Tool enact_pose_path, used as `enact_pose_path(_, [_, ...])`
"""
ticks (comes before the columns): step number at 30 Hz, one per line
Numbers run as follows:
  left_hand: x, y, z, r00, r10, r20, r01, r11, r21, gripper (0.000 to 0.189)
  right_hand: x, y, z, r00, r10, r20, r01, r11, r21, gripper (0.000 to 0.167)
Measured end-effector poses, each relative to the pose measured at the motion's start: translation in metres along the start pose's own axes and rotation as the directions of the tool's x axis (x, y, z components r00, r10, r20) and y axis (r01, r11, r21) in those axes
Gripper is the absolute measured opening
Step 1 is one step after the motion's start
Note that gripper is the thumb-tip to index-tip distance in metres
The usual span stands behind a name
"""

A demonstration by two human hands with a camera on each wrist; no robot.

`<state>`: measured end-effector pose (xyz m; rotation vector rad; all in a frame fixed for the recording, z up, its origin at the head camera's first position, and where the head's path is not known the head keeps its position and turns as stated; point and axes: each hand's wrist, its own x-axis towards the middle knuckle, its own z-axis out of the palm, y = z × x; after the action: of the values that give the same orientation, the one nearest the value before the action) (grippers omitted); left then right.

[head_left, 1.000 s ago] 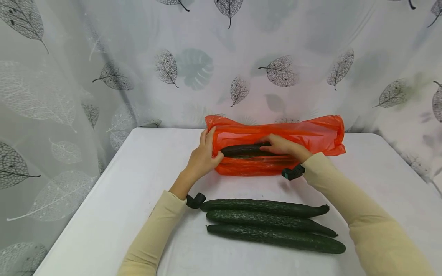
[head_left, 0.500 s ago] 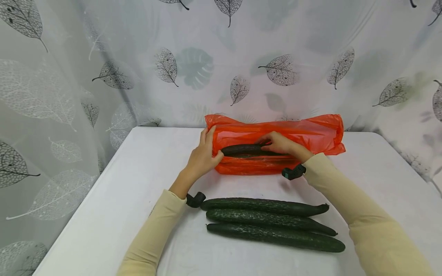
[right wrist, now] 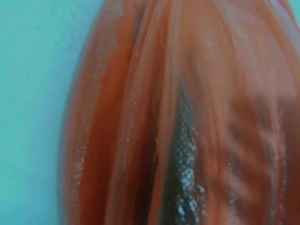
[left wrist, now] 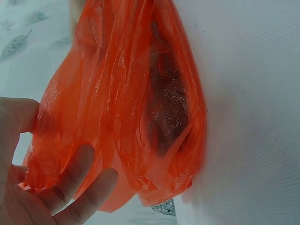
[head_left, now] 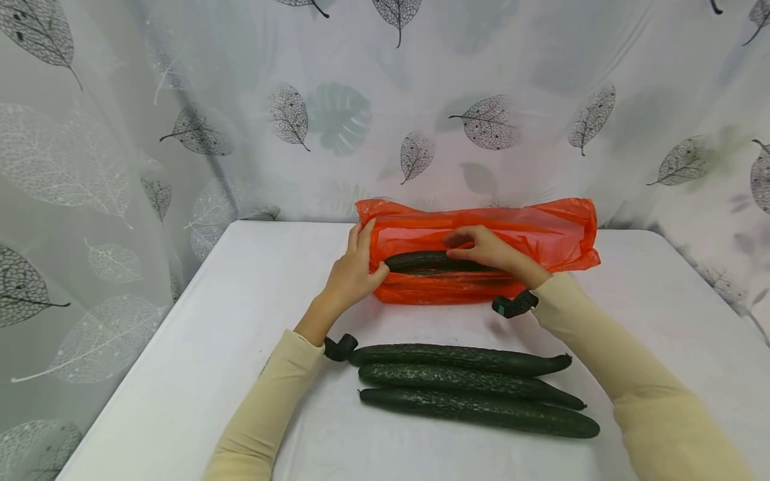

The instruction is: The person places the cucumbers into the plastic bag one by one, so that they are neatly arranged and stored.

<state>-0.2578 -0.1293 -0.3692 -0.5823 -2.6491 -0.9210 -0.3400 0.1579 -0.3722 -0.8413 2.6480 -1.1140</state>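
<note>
A red plastic bag (head_left: pixel 541 230) lies on its side at the back of the table, its mouth spread toward me. Inside it rests a dark green cucumber (head_left: pixel 415 260), also visible through the film in the left wrist view. My left hand (head_left: pixel 351 272) holds the bag's left end between thumb and fingers. Just over the cucumber's right part is my right hand (head_left: pixel 481 248), fingers loosely bent and not wrapped around it. Only bag film (right wrist: pixel 234 61) and part of a cucumber (right wrist: pixel 183 168) appear in the right wrist view, without the hand.
Three long cucumbers lie side by side in front of the bag: a back one (head_left: pixel 457 359), a middle one (head_left: pixel 463 383) and a front one (head_left: pixel 475 413). They rest on a white table (head_left: pixel 198 374). Behind it hangs a leaf-printed curtain (head_left: pixel 361 87).
The right hand has loosened from the cucumber in the bag and risen slightly, with its fingertips now higher and a little left. The left hand and the three cucumbers have stayed put.
</note>
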Motion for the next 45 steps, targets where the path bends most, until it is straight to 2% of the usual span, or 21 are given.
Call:
enact_pose_path(3, [0.001, 0.0, 0.001, 1.0, 0.004, 0.003, -0.004, 1.0, 0.003, 0.079, -0.005, -0.002, 0.001, 0.997, -0.04, -0.069, 0.042, 0.999, 0.029, 0.036])
enact_pose_path(8, [0.001, -0.001, 0.002, 1.0, 0.009, 0.006, -0.009, 1.0, 0.009, 0.079, -0.011, -0.005, 0.0, 0.979, -0.089, -0.182, 0.103, 0.992, 0.071, 0.033])
enact_pose_path(14, [0.0, 0.0, 0.001, 1.0, 0.0, 0.007, 0.0, 1.0, 0.014, 0.079, -0.023, -0.019, -0.001, 0.975, -0.104, -0.195, 0.125, 0.987, 0.097, 0.031])
enact_pose_path(19, [0.001, 0.0, 0.001, 1.0, 0.002, 0.002, -0.002, 1.0, 0.021, 0.079, -0.036, -0.033, 0.001, 0.961, -0.16, -0.225, 0.19, 0.975, 0.116, 0.027])
enact_pose_path(23, [0.002, 0.0, 0.001, 1.0, 0.005, 0.002, -0.005, 1.0, 0.017, 0.079, -0.047, -0.048, 0.003, 0.961, -0.151, -0.233, 0.184, 0.975, 0.123, 0.026])
enact_pose_path(26, [0.001, 0.0, 0.002, 1.0, 0.007, 0.002, -0.007, 1.0, 0.012, 0.079, -0.053, -0.056, 0.004, 0.97, -0.133, -0.203, 0.167, 0.973, 0.162, 0.026])
enact_pose_path(30, [0.0, 0.001, 0.002, 1.0, 0.006, 0.008, -0.006, 1.0, 0.011, 0.079, -0.061, -0.061, 0.009, 0.976, -0.17, -0.139, 0.198, 0.955, 0.219, 0.026])
enact_pose_path(35, [-0.001, 0.001, 0.001, 1.0, 0.002, 0.015, -0.002, 1.0, 0.009, 0.079, -0.07, -0.063, 0.017, 0.964, -0.246, -0.096, 0.261, 0.944, 0.204, 0.023])
enact_pose_path(39, [-0.001, 0.001, 0.002, 1.0, 0.011, 0.02, -0.011, 1.0, 0.013, 0.079, -0.077, -0.061, 0.024, 0.962, -0.268, -0.054, 0.273, 0.935, 0.225, 0.023])
enact_pose_path(45, [0.0, 0.0, 0.001, 1.0, 0.018, 0.007, -0.018, 0.999, 0.03, 0.079, -0.084, -0.055, 0.032, 0.947, -0.304, 0.1, 0.272, 0.929, 0.253, 0.024])
